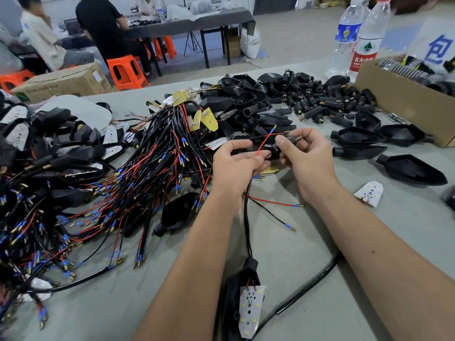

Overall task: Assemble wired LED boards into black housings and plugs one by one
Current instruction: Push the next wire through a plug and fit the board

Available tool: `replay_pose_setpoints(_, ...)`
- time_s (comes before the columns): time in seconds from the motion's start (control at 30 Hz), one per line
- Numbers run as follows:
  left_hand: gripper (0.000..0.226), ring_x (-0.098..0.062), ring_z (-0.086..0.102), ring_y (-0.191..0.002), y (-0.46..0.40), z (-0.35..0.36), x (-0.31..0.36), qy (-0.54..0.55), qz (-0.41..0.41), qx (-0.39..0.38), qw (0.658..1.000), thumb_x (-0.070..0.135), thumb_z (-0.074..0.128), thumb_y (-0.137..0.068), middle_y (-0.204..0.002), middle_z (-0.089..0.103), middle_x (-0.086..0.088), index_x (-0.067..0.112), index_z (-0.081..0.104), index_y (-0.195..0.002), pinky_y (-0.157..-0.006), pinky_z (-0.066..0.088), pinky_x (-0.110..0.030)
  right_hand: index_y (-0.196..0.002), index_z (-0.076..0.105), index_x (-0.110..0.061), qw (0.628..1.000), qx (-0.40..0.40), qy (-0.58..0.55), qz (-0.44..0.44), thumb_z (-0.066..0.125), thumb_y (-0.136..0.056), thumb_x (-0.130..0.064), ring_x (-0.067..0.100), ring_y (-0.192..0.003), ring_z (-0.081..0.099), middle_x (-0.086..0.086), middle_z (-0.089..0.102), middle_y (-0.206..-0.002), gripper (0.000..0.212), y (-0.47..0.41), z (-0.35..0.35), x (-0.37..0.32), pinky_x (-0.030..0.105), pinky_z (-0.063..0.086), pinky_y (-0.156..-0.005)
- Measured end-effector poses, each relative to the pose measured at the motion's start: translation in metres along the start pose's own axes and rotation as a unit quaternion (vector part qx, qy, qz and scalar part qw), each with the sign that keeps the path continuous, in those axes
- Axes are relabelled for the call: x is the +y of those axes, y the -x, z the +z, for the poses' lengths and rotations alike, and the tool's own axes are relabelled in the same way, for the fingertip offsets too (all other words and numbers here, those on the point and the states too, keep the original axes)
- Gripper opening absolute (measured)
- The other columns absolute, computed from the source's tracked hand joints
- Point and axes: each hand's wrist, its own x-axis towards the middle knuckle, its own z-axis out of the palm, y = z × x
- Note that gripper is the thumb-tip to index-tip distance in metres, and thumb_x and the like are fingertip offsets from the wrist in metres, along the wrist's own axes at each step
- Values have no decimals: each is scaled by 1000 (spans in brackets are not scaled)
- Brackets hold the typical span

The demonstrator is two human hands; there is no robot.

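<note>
Above the grey table (307,242), the left hand (234,166) curls its fingers round a black plug (272,153) and pinches its red wire (264,142). The right hand (304,156), just beside it, pinches a small threaded bolt (294,138) between thumb and forefinger. A cable hangs from the left hand down to a housing (242,299) with an LED board (251,308) seated in it (near the table's front edge). Left of the hands lies a heap of wired boards (110,193); behind them, loose plugs (317,99); to the right, empty housings (408,168) and a spare board (368,193).
</note>
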Motion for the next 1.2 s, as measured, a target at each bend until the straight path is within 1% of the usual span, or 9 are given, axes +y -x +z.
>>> replay_pose_setpoints(0.23,44,-37,76,-86,3,-3,0,3,36,70,997,-14,80,-78,-90,75,-17,8,56,-108,-77,64,-35,-102,65,-10,985,-99,-116,86,63,-96,2,14,-64,56,7,65,-79,14,2,2,-6,23,51,-59)
replay_pose_setpoints(0.4,42,-25,76,-74,1,1,-3,32,39,79,996,-12,81,-78,-79,75,-10,8,56,-106,-70,61,-29,-107,68,-7,971,-141,-135,138,56,-103,-10,12,-66,59,5,70,-81,13,6,5,-9,20,53,-57)
replay_pose_setpoints(0.57,30,-28,77,-91,-4,-3,0,23,14,62,998,-10,71,-87,-100,78,-16,6,58,-109,-87,62,-40,-107,59,-14,972,-174,-110,114,49,-108,-18,16,-65,70,7,68,-83,11,11,8,-11,21,56,-55)
replay_pose_setpoints(0.73,38,-26,75,-99,0,-1,5,-29,21,19,999,-13,59,-85,-110,75,-13,12,62,-113,-93,60,-37,-108,56,-17,972,-172,-120,106,47,-109,-22,16,-62,64,11,67,-80,10,10,9,-12,20,54,-57)
replay_pose_setpoints(0.83,32,-21,71,-84,2,1,11,53,-16,13,998,-12,56,-90,-115,72,-22,4,60,-118,-77,60,-26,-105,58,-22,974,-166,-110,111,47,-109,-24,14,-60,55,7,63,-76,12,11,10,-13,18,43,-52)
replay_pose_setpoints(0.9,20,-16,65,-74,1,0,13,90,-10,47,995,-4,62,-95,-111,74,-21,2,64,-114,-65,54,-20,-103,59,-23,975,-163,-101,113,47,-109,-24,13,-61,51,4,61,-74,13,12,12,-13,18,38,-51)
replay_pose_setpoints(1.03,9,-11,65,-59,-3,-6,10,44,49,96,993,11,64,-101,-82,78,-1,7,72,-102,-62,58,-24,-105,59,-21,976,-141,-112,122,47,-109,-24,13,-58,48,9,59,-76,13,12,15,-12,19,37,-51)
replay_pose_setpoints(1.1,9,-10,65,-56,-4,-9,10,6,68,82,994,10,64,-101,-70,74,2,9,73,-98,-60,58,-24,-105,59,-20,975,-125,-124,133,48,-109,-24,13,-57,48,9,60,-76,13,11,14,-12,18,36,-51)
replay_pose_setpoints(1.2,14,-4,62,-54,-5,-12,11,-142,85,27,986,8,67,-96,-62,70,3,13,75,-86,-53,49,-16,-103,58,-18,973,-92,-150,148,48,-109,-25,11,-55,49,10,61,-76,14,8,12,-10,16,36,-49)
